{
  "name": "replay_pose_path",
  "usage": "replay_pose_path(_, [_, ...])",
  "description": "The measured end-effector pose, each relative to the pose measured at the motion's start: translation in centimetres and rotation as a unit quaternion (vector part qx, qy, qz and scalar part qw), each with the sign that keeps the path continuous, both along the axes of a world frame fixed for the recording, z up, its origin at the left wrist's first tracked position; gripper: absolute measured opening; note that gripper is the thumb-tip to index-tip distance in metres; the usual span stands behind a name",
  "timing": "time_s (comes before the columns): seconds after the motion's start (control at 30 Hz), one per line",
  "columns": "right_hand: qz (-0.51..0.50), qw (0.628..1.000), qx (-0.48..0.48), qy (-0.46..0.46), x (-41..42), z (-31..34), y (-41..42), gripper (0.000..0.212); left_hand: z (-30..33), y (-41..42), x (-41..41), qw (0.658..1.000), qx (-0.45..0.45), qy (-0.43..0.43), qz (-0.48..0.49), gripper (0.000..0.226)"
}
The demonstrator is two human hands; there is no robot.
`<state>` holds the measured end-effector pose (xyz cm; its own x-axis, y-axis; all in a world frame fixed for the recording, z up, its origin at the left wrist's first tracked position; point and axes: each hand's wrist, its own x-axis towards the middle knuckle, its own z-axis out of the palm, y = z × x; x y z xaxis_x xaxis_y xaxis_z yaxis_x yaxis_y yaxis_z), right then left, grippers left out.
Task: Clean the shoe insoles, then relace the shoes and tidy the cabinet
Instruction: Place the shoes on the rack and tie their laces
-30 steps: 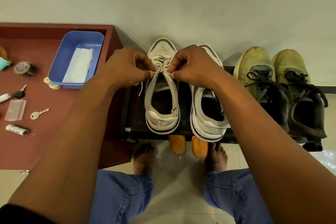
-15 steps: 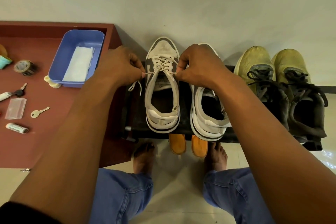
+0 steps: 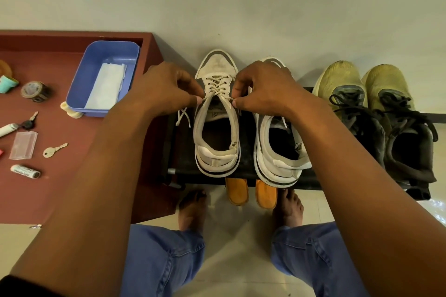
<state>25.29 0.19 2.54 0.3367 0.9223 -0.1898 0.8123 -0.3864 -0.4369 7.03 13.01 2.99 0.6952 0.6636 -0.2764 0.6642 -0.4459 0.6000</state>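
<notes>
Two white-and-grey sneakers stand side by side on a black shoe rack (image 3: 183, 142), toes toward the wall. The left sneaker (image 3: 217, 128) has a white lace (image 3: 217, 84) crisscrossed up its eyelets. My left hand (image 3: 166, 89) pinches the lace at the shoe's left top eyelet; a loose lace end (image 3: 182, 117) hangs below it. My right hand (image 3: 263, 89) pinches the lace at the right top eyelet and partly covers the right sneaker (image 3: 280, 152).
A pair of yellow-and-dark shoes (image 3: 376, 113) sits on the rack to the right. Two orange insoles (image 3: 251, 193) poke out below the rack by my bare feet. The red cabinet top (image 3: 60, 188) at left holds a blue tub (image 3: 106, 79) with a white cloth, keys and small items.
My hands moved apart from the shoe's middle to its two sides, pulling the lace taut across the top eyelets. The shoes stayed in place.
</notes>
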Motion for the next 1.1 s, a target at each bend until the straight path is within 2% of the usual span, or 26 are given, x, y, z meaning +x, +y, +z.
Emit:
replay_pose_path(0.2, [0.004, 1.0, 0.012, 0.018, -0.8, 0.0, 0.2, 0.007, -0.1, -0.7, 0.7, 0.999, 0.026, -0.021, -0.009, 0.01])
replay_pose_path(0.37, [-0.019, 1.0, -0.002, -0.012, -0.6, -0.1, 0.2, 0.009, -0.6, -0.3, 0.5, 0.998, 0.041, 0.047, -0.008, 0.013])
replay_pose_path(0.5, [-0.013, 1.0, -0.002, 0.002, -0.4, -0.1, 0.2, 0.007, -0.2, -0.4, 0.5, 1.0, 0.023, 0.007, -0.002, 0.002])
replay_pose_path(0.57, [-0.01, 1.0, -0.001, 0.029, -0.5, 0.1, 0.2, 0.016, 0.0, -0.7, 0.9, 1.0, 0.013, -0.007, -0.003, 0.024])
replay_pose_path(0.63, [0.001, 1.0, -0.004, 0.03, -0.8, 0.1, 0.2, 0.038, -0.1, -1.0, 1.3, 1.0, 0.006, 0.009, -0.008, 0.049])
replay_pose_path(0.7, [0.02, 0.999, -0.007, -0.04, -1.4, -0.2, 0.3, 0.052, -0.8, -1.5, 1.8, 0.998, 0.043, 0.034, -0.014, 0.067])
replay_pose_path(0.73, [0.023, 0.996, -0.001, -0.086, -1.8, -0.4, 0.3, 0.054, -1.2, -2.0, 2.1, 0.996, 0.08, 0.043, -0.005, 0.069])
replay_pose_path(0.8, [0.02, 0.985, 0.028, -0.169, -3.0, -0.9, 0.3, 0.049, -2.1, -3.0, 2.7, 0.982, 0.176, 0.05, 0.034, 0.056])
replay_pose_path(0.87, [0.001, 0.975, 0.058, -0.215, -4.1, -1.3, 0.3, 0.04, -2.7, -4.0, 3.1, 0.969, 0.237, 0.049, 0.058, 0.037])
replay_pose_path(0.93, [-0.024, 0.975, 0.067, -0.211, -4.7, -1.5, 0.3, 0.032, -2.9, -4.6, 3.2, 0.964, 0.252, 0.056, 0.07, 0.025])
replay_pose_path(1.1, [-0.066, 0.976, 0.056, -0.2, -4.6, -1.9, 0.1, 0.026, -3.0, -4.5, 2.8, 0.966, 0.235, 0.085, 0.073, 0.02])
